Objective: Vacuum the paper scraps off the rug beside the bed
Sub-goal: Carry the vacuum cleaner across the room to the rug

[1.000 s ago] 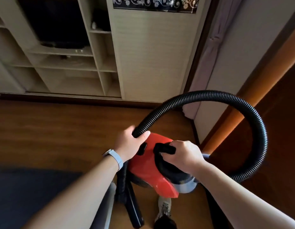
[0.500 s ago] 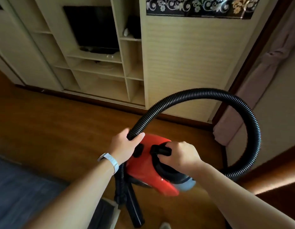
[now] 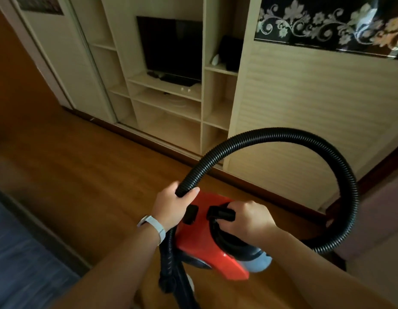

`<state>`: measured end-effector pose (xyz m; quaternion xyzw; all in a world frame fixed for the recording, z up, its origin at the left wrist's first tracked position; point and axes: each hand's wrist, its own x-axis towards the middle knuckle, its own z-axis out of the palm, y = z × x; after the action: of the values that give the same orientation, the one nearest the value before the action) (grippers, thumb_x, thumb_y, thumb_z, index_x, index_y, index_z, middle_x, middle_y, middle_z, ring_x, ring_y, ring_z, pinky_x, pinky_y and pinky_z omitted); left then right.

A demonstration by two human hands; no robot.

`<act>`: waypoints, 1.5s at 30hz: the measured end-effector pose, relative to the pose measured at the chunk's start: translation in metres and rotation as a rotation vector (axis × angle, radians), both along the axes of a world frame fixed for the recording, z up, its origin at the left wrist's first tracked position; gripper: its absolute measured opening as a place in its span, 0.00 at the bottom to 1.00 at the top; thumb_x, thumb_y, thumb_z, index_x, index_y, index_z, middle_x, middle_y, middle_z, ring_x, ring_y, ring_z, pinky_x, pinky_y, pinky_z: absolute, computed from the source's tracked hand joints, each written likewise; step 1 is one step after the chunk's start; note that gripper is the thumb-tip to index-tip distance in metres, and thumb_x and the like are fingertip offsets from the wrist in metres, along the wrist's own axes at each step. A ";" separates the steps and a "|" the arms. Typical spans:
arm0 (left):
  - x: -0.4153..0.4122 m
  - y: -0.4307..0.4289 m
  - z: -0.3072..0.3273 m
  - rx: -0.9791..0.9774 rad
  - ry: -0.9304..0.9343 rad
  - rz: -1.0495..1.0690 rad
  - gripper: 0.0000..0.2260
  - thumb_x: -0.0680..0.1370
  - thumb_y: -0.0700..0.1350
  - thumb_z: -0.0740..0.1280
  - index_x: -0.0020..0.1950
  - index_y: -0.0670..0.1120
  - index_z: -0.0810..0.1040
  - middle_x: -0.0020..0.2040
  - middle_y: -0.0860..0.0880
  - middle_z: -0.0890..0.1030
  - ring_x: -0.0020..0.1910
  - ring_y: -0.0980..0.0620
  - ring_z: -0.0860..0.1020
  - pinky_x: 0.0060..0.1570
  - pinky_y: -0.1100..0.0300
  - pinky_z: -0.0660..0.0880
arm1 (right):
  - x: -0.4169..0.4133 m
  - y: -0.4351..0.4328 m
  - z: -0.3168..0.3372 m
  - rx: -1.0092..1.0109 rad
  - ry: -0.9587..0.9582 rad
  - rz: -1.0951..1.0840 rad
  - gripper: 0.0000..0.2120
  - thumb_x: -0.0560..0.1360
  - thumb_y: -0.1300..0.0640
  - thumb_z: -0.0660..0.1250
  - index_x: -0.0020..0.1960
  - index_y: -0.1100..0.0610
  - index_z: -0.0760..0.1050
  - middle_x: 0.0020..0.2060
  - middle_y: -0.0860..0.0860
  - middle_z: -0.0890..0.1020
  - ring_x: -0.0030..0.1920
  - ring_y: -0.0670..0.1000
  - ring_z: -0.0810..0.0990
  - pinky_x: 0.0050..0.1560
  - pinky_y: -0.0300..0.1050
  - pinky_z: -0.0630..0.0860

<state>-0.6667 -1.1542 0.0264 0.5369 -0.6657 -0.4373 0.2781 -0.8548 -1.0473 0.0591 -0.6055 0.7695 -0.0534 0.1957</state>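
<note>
A red canister vacuum (image 3: 207,248) hangs in front of me above the wooden floor. My right hand (image 3: 249,216) is closed around its black carry handle (image 3: 221,212). My left hand (image 3: 171,207), with a white wristband, grips the black ribbed hose (image 3: 289,134), which arcs up and over to the right and back down behind my right arm. The black wand and nozzle (image 3: 173,279) dangle below the vacuum. A dark blue surface (image 3: 19,259) lies at the lower left; I cannot tell whether it is the rug. No paper scraps are visible.
A cream wall unit (image 3: 169,112) with open shelves and a dark television (image 3: 171,47) stands ahead. A sliding door with a black floral panel (image 3: 327,25) is on the right. Bare wooden floor (image 3: 82,175) stretches to the left. Pale fabric (image 3: 378,210) is at the right edge.
My view has swung left, so the wall unit and television have slid right into the centre. Both hands keep their grips and the vacuum stays in front of me.
</note>
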 end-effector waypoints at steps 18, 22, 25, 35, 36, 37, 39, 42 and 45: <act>0.047 -0.310 0.009 -0.028 0.048 0.144 0.19 0.75 0.60 0.71 0.41 0.45 0.73 0.32 0.48 0.74 0.30 0.51 0.73 0.34 0.52 0.74 | 0.032 -0.342 0.022 -0.048 0.073 0.237 0.16 0.73 0.35 0.62 0.49 0.45 0.77 0.38 0.44 0.80 0.39 0.45 0.80 0.43 0.45 0.81; 0.064 -0.359 0.009 0.009 0.077 0.245 0.21 0.75 0.59 0.72 0.47 0.41 0.76 0.32 0.47 0.75 0.29 0.51 0.74 0.33 0.53 0.73 | 0.043 -0.409 0.017 -0.072 0.034 0.316 0.16 0.73 0.35 0.63 0.47 0.46 0.77 0.37 0.44 0.80 0.38 0.45 0.79 0.42 0.47 0.80; 0.076 -0.400 0.005 0.015 0.045 0.299 0.20 0.75 0.59 0.72 0.45 0.42 0.75 0.33 0.48 0.75 0.30 0.52 0.74 0.33 0.54 0.74 | 0.051 -0.462 0.006 -0.080 -0.014 0.373 0.16 0.72 0.35 0.63 0.46 0.47 0.78 0.36 0.45 0.80 0.37 0.46 0.80 0.41 0.48 0.80; 0.108 -0.555 0.006 0.056 -0.043 0.505 0.24 0.72 0.65 0.71 0.47 0.44 0.77 0.32 0.47 0.75 0.27 0.50 0.73 0.29 0.55 0.71 | 0.077 -0.661 -0.002 -0.017 -0.103 0.578 0.17 0.72 0.36 0.65 0.43 0.50 0.76 0.34 0.48 0.79 0.34 0.48 0.79 0.36 0.48 0.77; 0.114 -0.570 0.009 0.053 -0.031 0.529 0.25 0.70 0.66 0.70 0.47 0.44 0.77 0.32 0.47 0.75 0.28 0.49 0.74 0.30 0.54 0.73 | 0.080 -0.679 0.001 -0.009 -0.119 0.599 0.17 0.72 0.37 0.65 0.43 0.51 0.76 0.34 0.48 0.79 0.35 0.49 0.79 0.36 0.48 0.77; 0.120 -0.584 0.011 0.049 -0.022 0.551 0.26 0.69 0.67 0.70 0.48 0.44 0.77 0.33 0.46 0.76 0.29 0.49 0.74 0.31 0.52 0.73 | 0.083 -0.698 0.005 -0.005 -0.128 0.620 0.17 0.73 0.37 0.66 0.44 0.51 0.76 0.35 0.48 0.79 0.36 0.50 0.79 0.36 0.48 0.76; 0.132 -0.609 0.017 0.029 -0.032 0.608 0.24 0.70 0.67 0.69 0.47 0.45 0.78 0.33 0.44 0.77 0.29 0.48 0.76 0.33 0.51 0.75 | 0.094 -0.732 0.012 -0.021 -0.119 0.660 0.16 0.72 0.37 0.66 0.44 0.51 0.76 0.36 0.47 0.79 0.37 0.49 0.79 0.37 0.47 0.77; 0.155 -0.636 0.026 0.000 -0.051 0.691 0.18 0.73 0.64 0.70 0.47 0.49 0.79 0.32 0.47 0.78 0.29 0.49 0.77 0.34 0.51 0.77 | 0.120 -0.773 0.020 -0.027 -0.107 0.729 0.16 0.72 0.37 0.65 0.45 0.50 0.77 0.37 0.47 0.80 0.38 0.49 0.80 0.40 0.48 0.80; 0.185 -0.666 0.033 -0.002 0.009 0.744 0.17 0.74 0.61 0.71 0.49 0.48 0.80 0.30 0.49 0.77 0.29 0.49 0.76 0.34 0.51 0.76 | 0.153 -0.814 0.022 -0.032 -0.088 0.797 0.18 0.71 0.35 0.64 0.47 0.48 0.78 0.38 0.46 0.81 0.39 0.50 0.80 0.42 0.50 0.80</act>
<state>-0.4814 -1.8197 0.0591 0.7398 -0.4244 -0.3081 0.4215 -0.7017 -1.8611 0.0812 -0.8567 0.4643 -0.0110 0.2243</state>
